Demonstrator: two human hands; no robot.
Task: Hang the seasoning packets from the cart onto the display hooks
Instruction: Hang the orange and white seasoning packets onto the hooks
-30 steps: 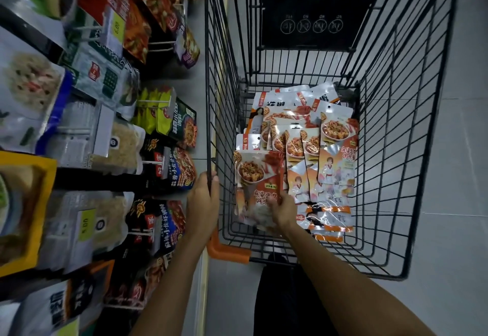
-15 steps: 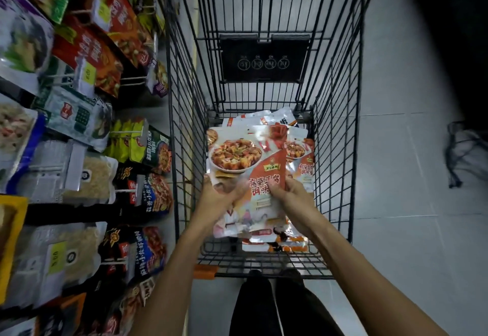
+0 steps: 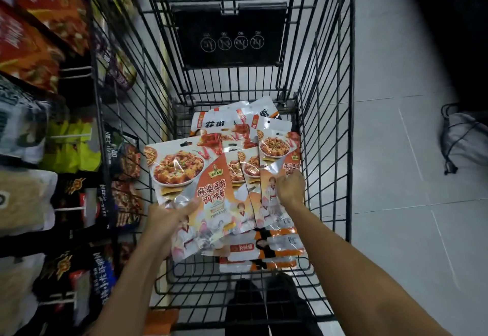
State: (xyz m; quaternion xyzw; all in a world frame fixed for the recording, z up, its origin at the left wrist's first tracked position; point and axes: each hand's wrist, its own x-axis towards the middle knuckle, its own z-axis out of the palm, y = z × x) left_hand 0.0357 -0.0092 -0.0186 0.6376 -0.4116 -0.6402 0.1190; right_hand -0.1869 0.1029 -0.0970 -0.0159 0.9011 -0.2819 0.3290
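The left hand [image 3: 169, 220] grips one seasoning packet [image 3: 184, 174] by its lower left corner. The thumb lies across the front and the fingers are hidden behind. The packet stands upright with its printed face to the camera, raised above the stock below. Its hang hole [image 3: 188, 144] is at the edge farthest from the hand.

Just right of that packet, the right hand [image 3: 290, 187] is down on the pile of packets [image 3: 237, 134] in the cart [image 3: 324, 150]. Its fingers and thumb are bent onto the rightmost pouch of an overlapping row. Whether that pouch is actually pinched or only touched, I cannot tell.

Well left of the left hand, beyond the cart's wire wall, the display hooks [image 3: 74, 208] stick out among hung bags. That side is blurred.

By my reading this is the pick-up step: one packet is out, a second is perhaps being gathered, and nothing from this pair has been hung yet.

The next move likely calls for swinging the held packet left over the cart wall. The person would then need to find the hook for this product, which I cannot make out, line the hang hole up with the prong tip and slide it on. A grip nearer the top edge would probably steady the floppy pouch.
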